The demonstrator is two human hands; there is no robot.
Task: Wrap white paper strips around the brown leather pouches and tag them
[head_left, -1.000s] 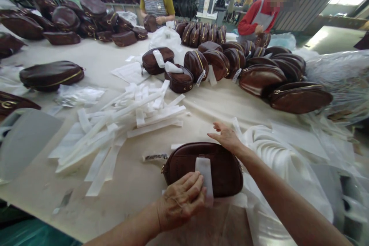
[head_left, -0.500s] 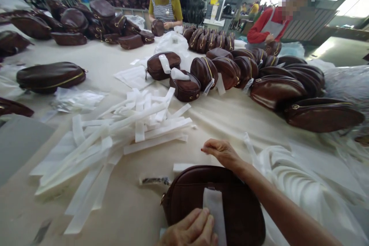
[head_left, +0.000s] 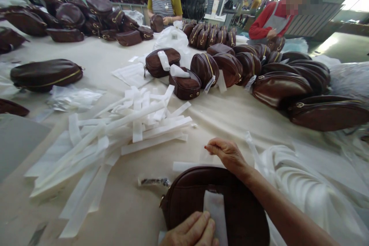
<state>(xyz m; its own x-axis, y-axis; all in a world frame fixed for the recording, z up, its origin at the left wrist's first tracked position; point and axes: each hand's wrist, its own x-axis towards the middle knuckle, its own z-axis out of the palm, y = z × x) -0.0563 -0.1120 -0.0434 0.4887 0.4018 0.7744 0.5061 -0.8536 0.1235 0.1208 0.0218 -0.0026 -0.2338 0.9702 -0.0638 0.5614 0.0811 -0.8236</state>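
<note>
A dark brown leather bag point(head_left: 184, 192) with a rounded outline lies in front of me, a white strip point(head_left: 215, 209) running down its face. My left hand point(head_left: 193, 230) is closed on the strip's left edge, fingertips pressed together against the bag. Beyond the bag's top edge is my right hand point(head_left: 227, 155), its thumb and fingers pinched together. A small see-through piece point(head_left: 204, 155), like clear tape, hangs faintly below those fingertips. Another white strip point(head_left: 187, 166) lies flat behind the bag. Beside the bag's left side is a small clear packet point(head_left: 154, 181) with dark contents.
Loose white strips point(head_left: 95, 153) are heaped on the left of the table. Finished-looking brown bags point(head_left: 279, 88) stand in rows on the right, with more bags point(head_left: 72, 19) piled far left. White foam-like sheets point(head_left: 296, 177) lie at right. Two people point(head_left: 165, 2) work across the table.
My right hand has shifted slightly to the right, and the see-through piece under its fingertips now shows more. My left hand stays on the white strip. The view has turned a little.
</note>
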